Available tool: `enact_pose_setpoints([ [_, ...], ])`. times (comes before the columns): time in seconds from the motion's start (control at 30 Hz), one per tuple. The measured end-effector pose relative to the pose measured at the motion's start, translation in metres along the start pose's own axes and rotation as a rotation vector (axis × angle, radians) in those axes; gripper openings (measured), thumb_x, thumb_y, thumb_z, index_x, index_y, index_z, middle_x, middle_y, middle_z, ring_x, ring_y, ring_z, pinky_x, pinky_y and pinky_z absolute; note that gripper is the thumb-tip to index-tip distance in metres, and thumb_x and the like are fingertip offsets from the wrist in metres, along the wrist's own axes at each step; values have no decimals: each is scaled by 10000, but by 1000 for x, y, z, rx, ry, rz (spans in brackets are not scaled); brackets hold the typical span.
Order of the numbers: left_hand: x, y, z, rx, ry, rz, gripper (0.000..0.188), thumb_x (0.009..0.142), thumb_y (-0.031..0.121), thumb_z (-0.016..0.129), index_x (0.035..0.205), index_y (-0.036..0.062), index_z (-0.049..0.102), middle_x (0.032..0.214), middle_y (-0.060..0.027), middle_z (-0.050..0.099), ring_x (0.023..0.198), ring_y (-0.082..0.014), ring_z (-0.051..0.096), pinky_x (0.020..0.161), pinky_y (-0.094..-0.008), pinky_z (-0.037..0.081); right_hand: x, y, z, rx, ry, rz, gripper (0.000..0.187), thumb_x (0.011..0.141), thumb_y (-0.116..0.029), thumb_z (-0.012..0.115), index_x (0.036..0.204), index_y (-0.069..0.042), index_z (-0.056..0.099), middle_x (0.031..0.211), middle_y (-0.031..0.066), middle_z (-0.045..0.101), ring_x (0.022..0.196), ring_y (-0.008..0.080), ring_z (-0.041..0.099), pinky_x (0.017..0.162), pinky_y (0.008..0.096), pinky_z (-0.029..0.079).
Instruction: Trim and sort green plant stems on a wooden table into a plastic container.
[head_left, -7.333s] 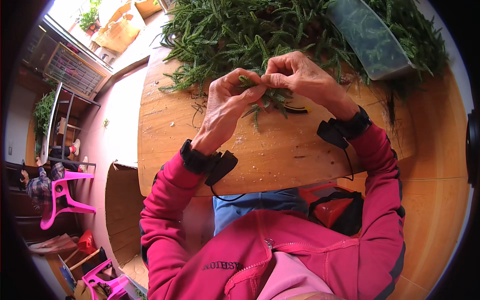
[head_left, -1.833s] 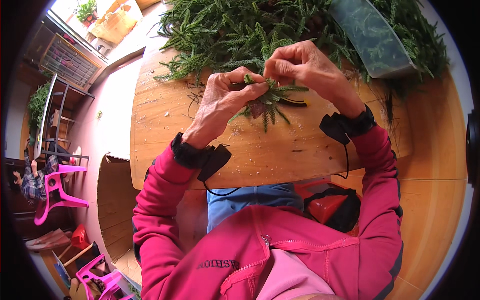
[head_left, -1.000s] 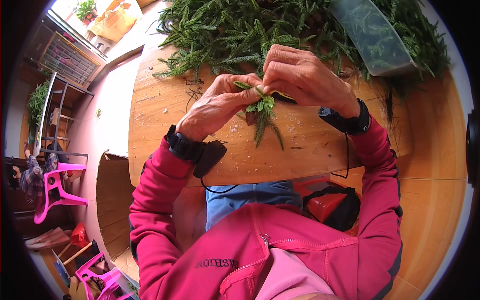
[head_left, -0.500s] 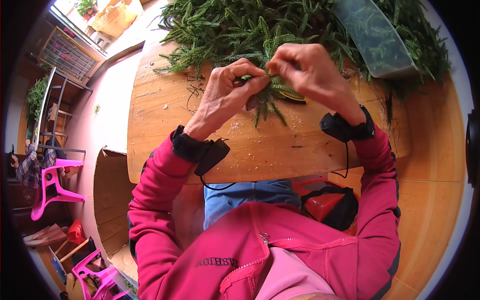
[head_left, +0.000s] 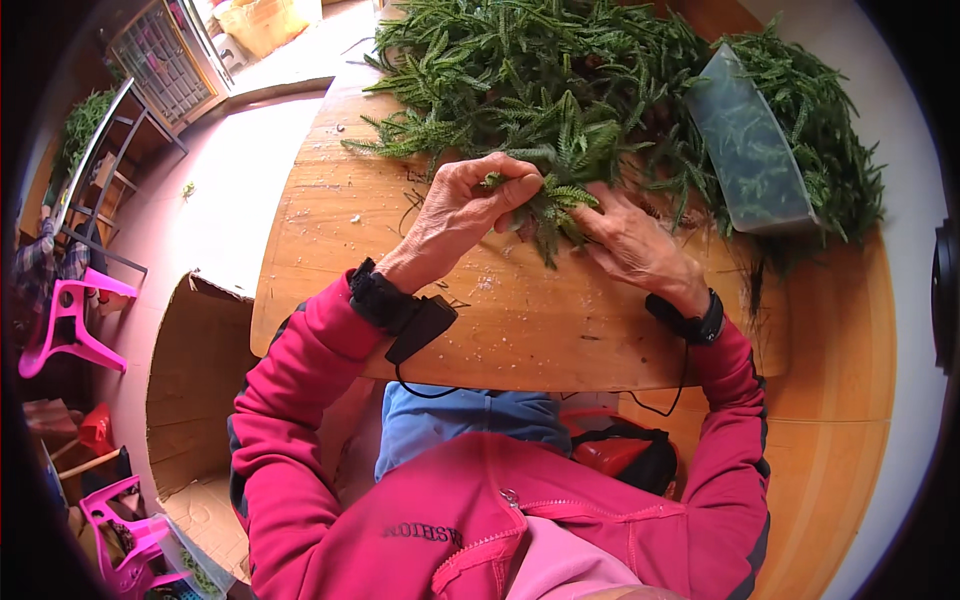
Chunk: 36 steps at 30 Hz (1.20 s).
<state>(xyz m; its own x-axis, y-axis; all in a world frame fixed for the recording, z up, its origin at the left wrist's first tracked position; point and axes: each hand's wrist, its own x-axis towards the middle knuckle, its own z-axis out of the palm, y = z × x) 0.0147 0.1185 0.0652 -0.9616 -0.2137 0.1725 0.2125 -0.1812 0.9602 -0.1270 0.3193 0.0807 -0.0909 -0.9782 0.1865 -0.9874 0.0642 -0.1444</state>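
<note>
A green artificial pine sprig hangs from my left hand, whose thumb and fingertips are pinched on it above the wooden table. My right hand is low over the tabletop, just right of the sprig. Its fingertips reach behind the sprig's right side, so their grip is hidden. Beyond both hands lies a large heap of pine branches. Dark wire-like bits show on the wood beside my left wrist.
A translucent plastic box rests tilted among the branches on the right. White crumbs are scattered over the table. An open cardboard box stands left of it. Pink stools and another person's checked sleeve are farther left.
My right hand has left the sprig's top and dropped down beside it, over where a yellow-and-black object showed. My left hand keeps its pinch. The whole view has shifted slightly.
</note>
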Motion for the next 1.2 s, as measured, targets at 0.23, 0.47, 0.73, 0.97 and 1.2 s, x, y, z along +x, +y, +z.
enact_pose_setpoints([
  [0.23, -1, 1, -6, 29, -62, 102, 127, 879, 128, 674, 975, 47, 692, 805, 20, 629, 685, -32, 522, 606, -190, 416, -14, -1, 10, -177, -70, 56, 448, 778, -97, 627, 1205, -18, 517, 1116, 170, 527, 1034, 348, 530, 827, 399, 469],
  [0.47, -2, -1, -22, -262, -89, -122, 114, 843, 91, 691, 939, 29, 688, 826, -8, 664, 757, -62, 607, 676, -196, 468, 4, -20, -17, -114, 1, 117, 254, 837, -73, 595, 1083, -8, 587, 915, 137, 597, 811, 290, 598, 676, 366, 489],
  [0.73, -5, 0, -35, -243, -30, -185, 74, 861, 81, 671, 909, 25, 666, 851, -23, 660, 756, -117, 645, 710, -240, 507, 18, 2, -67, 341, -68, 504, 141, 888, -105, 609, 943, 18, 651, 719, 38, 588, 649, 82, 539, 565, 266, 426],
  [0.97, -5, -3, -40, -109, -21, -88, 129, 884, 154, 666, 911, 28, 663, 808, -11, 655, 721, -92, 633, 654, -228, 492, 12, 14, -32, 236, -79, 208, 148, 867, -93, 617, 984, -3, 619, 797, 67, 591, 681, 164, 575, 599, 303, 451],
  [1.2, -12, 3, -28, -74, -46, -137, 175, 908, 203, 647, 939, 32, 649, 782, -16, 648, 693, -79, 610, 646, -221, 473, -1, 2, 2, 183, -86, -42, 237, 820, -52, 637, 1043, -26, 563, 924, 124, 575, 795, 302, 603, 674, 362, 482],
])
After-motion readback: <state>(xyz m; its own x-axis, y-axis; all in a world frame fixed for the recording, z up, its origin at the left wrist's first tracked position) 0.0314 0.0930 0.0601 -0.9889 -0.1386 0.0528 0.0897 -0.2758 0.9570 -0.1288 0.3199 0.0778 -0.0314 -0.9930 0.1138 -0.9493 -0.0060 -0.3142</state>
